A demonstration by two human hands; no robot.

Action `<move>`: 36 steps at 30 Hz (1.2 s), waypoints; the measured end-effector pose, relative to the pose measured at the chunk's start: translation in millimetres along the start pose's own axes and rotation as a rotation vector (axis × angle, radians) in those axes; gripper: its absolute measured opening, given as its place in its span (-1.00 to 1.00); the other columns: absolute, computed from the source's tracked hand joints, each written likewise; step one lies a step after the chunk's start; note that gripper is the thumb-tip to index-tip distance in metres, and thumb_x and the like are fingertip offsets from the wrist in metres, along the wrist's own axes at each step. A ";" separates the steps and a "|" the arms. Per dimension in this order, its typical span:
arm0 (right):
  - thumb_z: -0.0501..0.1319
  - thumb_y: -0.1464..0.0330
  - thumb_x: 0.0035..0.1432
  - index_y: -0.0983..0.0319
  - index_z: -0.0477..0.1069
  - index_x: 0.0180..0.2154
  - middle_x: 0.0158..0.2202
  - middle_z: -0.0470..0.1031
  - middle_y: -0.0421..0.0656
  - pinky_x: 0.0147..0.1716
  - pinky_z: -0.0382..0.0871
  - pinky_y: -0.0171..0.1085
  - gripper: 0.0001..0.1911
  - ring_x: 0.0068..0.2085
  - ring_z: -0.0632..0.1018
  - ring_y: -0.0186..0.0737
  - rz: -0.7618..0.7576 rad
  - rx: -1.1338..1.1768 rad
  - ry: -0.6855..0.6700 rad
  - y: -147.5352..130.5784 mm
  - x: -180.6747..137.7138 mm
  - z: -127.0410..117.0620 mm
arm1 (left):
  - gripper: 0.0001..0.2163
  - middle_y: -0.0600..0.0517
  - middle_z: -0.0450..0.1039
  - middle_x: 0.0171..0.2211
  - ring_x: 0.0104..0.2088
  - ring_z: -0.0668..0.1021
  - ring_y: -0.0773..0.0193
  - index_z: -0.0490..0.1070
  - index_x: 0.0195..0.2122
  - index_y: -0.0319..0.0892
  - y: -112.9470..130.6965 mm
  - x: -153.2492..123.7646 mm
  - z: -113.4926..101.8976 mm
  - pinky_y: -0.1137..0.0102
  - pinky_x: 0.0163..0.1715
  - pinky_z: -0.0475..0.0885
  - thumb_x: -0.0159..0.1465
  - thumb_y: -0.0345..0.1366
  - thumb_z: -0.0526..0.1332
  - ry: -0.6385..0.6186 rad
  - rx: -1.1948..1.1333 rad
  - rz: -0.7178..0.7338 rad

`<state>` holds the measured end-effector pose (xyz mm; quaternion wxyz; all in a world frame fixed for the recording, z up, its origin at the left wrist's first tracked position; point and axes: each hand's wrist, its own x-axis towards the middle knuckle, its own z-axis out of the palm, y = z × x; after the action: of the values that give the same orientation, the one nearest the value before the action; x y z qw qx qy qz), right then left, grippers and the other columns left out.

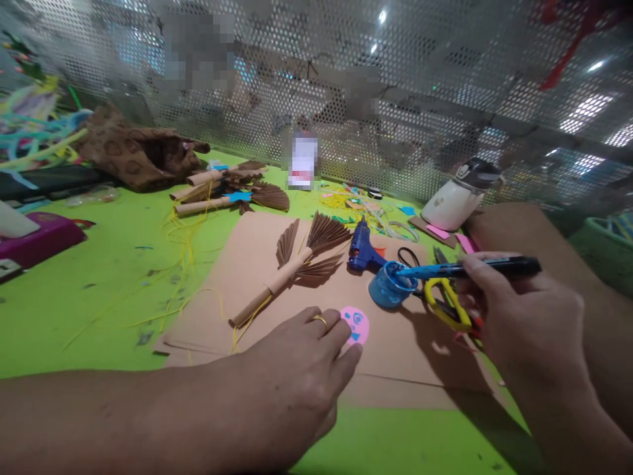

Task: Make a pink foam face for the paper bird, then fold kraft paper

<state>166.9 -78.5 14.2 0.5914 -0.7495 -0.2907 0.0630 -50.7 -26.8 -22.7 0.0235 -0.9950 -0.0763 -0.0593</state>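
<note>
My left hand (301, 369) rests on the brown cardboard sheet (237, 264), its fingertips pressed on the edge of a small pink paper disc (357, 324) with blue dabs on it. A gold ring shows on one finger. My right hand (519, 316) is closed round a black-handled brush (469, 268) smeared with blue. The brush tip dips into a small blue paint pot (390, 287) just right of the disc.
A brown paper palm-tree craft (297, 257) lies on the cardboard, more of them (232, 188) behind. A blue glue gun (363, 247), yellow-handled scissors (445, 300) and a white dispenser (457, 198) sit at right. Perforated metal screen (346, 99) at back; brown cloth (133, 148) and pink box (39, 237) at left.
</note>
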 end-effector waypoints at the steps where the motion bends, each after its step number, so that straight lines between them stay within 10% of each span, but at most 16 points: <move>1: 0.35 0.19 -0.11 0.26 0.47 -0.39 -0.69 0.34 -0.29 -0.79 0.18 -0.43 -0.71 -0.71 0.28 -0.43 -0.010 0.022 0.010 0.1 0.5 -0.3 | -0.62 -0.25 0.38 -0.10 -0.08 0.39 -0.04 0.31 0.04 -0.38 0.0 0.0 -0.2 0.10 -0.11 0.35 0.22 -0.37 0.03 -0.004 -0.003 0.003; 7: 0.33 0.31 -0.08 0.24 0.43 -0.48 -0.67 0.35 -0.28 -0.72 0.23 -0.43 -0.85 -0.66 0.35 -0.41 -0.068 0.172 0.074 -2.0 -2.0 -7.8 | -0.62 -0.29 0.36 -0.05 -0.04 0.37 -0.05 0.30 0.05 -0.39 -0.7 -1.1 -0.6 0.10 -0.09 0.34 0.23 -0.35 0.03 0.001 0.010 0.015; 18: 0.22 0.21 0.01 0.19 0.43 -0.49 -0.67 0.35 -0.28 -0.65 0.24 -0.40 -0.81 -0.65 0.33 -0.39 -0.288 -0.192 -0.347 10.2 -31.3 -0.2 | -0.60 -0.26 0.39 -0.05 -0.01 0.38 -0.05 0.29 0.08 -0.38 -0.6 -1.3 4.3 0.10 -0.05 0.33 0.24 -0.33 0.04 0.041 0.017 0.017; 36: 0.22 0.25 0.01 0.21 0.39 -0.49 -0.69 0.32 -0.29 -0.77 0.22 -0.47 -0.83 -0.69 0.35 -0.41 -0.233 -0.112 -0.384 8.8 -34.6 5.6 | -0.62 -0.26 0.40 -0.10 -0.04 0.39 -0.05 0.30 0.05 -0.37 -0.3 -0.1 2.5 0.10 -0.09 0.35 0.24 -0.32 0.04 0.033 0.018 0.022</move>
<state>139.1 -92.5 -4.1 0.4860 -0.7169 -0.4854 0.1194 -50.6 -26.3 -25.2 0.0345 -0.9945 -0.0653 -0.0745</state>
